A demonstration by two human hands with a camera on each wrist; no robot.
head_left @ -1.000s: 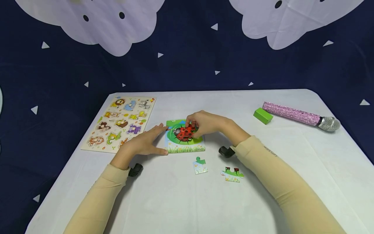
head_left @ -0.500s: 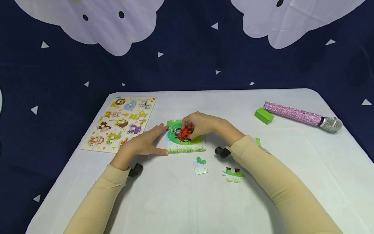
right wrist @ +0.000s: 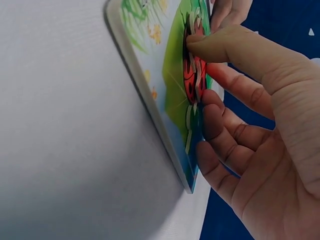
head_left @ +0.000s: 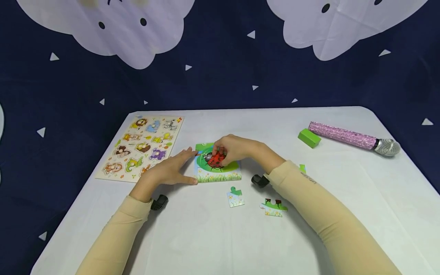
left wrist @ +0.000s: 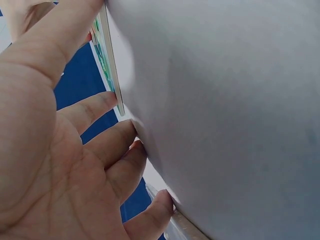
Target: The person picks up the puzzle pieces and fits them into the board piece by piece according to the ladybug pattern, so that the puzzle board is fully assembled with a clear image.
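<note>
A square puzzle board (head_left: 220,177) with a ladybug picture, green leaf and grassy border lies mid-table. My right hand (head_left: 237,148) reaches over it from the right. Its thumb and fingers pinch a red, black-spotted ladybug puzzle piece (right wrist: 189,77), whose raised edges show in the right wrist view; part of the piece is hidden by the fingers. My left hand (head_left: 170,168) lies spread at the board's left side, with forefinger and thumb tips at its edge. In the left wrist view the board's edge (left wrist: 111,65) runs along these fingertips.
Two loose puzzle pieces, a flowered one (head_left: 235,197) and a wider one (head_left: 273,207), lie in front of the board. Another green piece (head_left: 302,169) is partly behind the right sleeve. An animal peg puzzle (head_left: 113,152) is at left; a green block (head_left: 309,138) and a pink microphone (head_left: 342,134) are at right.
My right hand has shifted slightly left over the board, with the ladybug piece in its fingers. A green piece has come into view past the right sleeve. My left hand stays in place.
</note>
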